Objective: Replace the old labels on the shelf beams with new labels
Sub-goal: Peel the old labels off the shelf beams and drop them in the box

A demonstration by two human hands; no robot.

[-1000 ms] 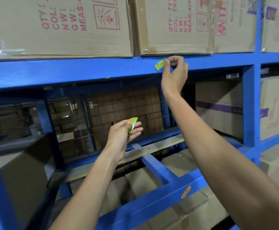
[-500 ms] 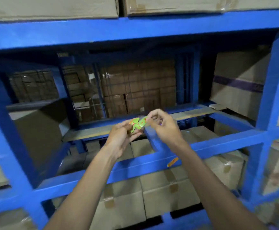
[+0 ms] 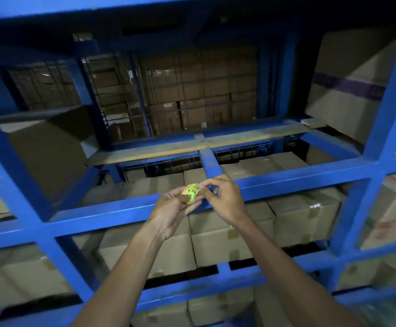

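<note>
The labels [image 3: 190,193] are small, crumpled, green and orange with red marks. Left hand [image 3: 171,211] cups them, fingers clamped on; right hand [image 3: 224,199] pinches their edge before a blue beam [image 3: 298,182].

Between the hands, the labels [image 3: 190,192] are bright green with orange edges and red marks. Behind them the shelf beam [image 3: 286,184] is blue; below sit plain tan boxes [image 3: 227,234].

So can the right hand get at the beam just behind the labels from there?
Probably yes: the right hand is already in front of the beam, with nothing between them. But its fingertips are pinching the labels held by the left hand.
</note>
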